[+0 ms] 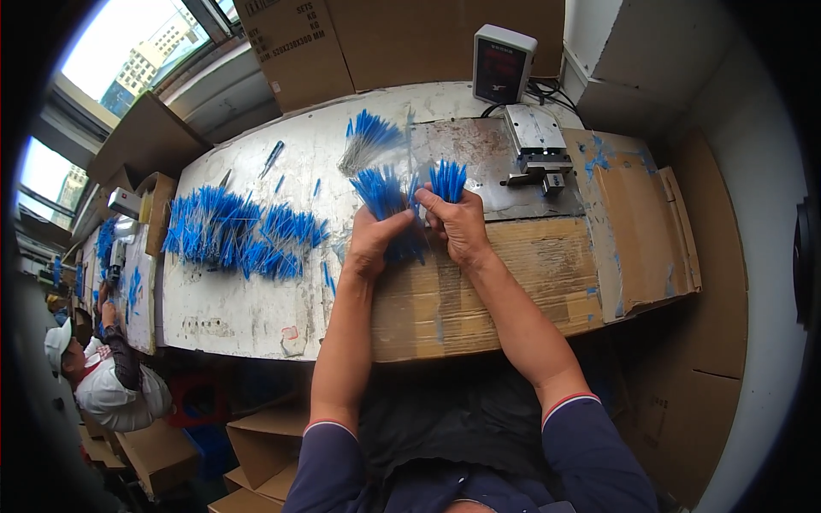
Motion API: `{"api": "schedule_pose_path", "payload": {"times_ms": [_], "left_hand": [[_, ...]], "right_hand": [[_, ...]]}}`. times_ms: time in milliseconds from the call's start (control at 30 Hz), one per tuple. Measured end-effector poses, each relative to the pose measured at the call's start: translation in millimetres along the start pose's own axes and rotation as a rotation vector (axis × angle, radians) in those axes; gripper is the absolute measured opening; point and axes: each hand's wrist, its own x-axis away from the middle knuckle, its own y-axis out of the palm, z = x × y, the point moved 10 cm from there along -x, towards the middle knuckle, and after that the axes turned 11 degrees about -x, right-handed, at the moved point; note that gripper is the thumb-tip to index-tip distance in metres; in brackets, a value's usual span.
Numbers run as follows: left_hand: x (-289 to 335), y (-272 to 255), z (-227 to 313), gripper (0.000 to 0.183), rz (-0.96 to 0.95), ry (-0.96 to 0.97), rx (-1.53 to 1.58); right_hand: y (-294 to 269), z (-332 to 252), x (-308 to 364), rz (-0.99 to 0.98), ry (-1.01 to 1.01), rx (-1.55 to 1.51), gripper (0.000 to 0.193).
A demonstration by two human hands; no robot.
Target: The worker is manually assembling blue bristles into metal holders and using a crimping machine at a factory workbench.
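scuffed and pale, the worktop (231, 316) bends away toward the dark rim of the view. nearest, two forearms (342, 350) reach over a cardboard sheet (530, 282), covering part of it. the left hand (366, 244) has its fingers closed around a larger bunch (376, 190) of thin, blue-tipped pieces; most of those fingers are out of sight. just beside, the right hand (463, 229) grips a smaller bunch (447, 178), its lower ends hidden by the fingers. between the hands, a few strands blur together. to the left lies a dense pile (209, 227) of similar pieces, too tangled to count. beyond the hands is a loose sheaf (372, 137), hazy at its right. farther back stand a metal fixture (534, 132) and a boxy display (503, 64), its screen dim. at far left, a co-worker (120, 389) shows small, hands hard to make out.
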Motion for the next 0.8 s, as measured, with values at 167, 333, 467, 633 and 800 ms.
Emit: {"api": "schedule_pose_path", "payload": {"times_ms": [167, 333, 467, 633, 800], "left_hand": [[-2, -11, -6, 0.042, 0.054, 0.021, -0.008], [-2, -10, -3, 0.038, 0.084, 0.03, -0.022], [2, -4, 2, 0.032, 0.077, 0.016, -0.001], [-1, -16, -1, 0.025, 0.12, 0.018, 0.009], [-1, -19, -7, 0.023, 0.143, -0.008, 0.019]], "right_hand": [[11, 8, 1, -0.083, 0.012, -0.026, 0.024], [24, -1, 3, -0.199, -0.08, 0.123, 0.024], [8, 12, 0, -0.136, 0.09, 0.139, 0.023], [11, 6, 0, -0.178, -0.068, 0.411, 0.013], [4, -2, -3, -0.092, -0.152, 0.362, 0.018]]}}
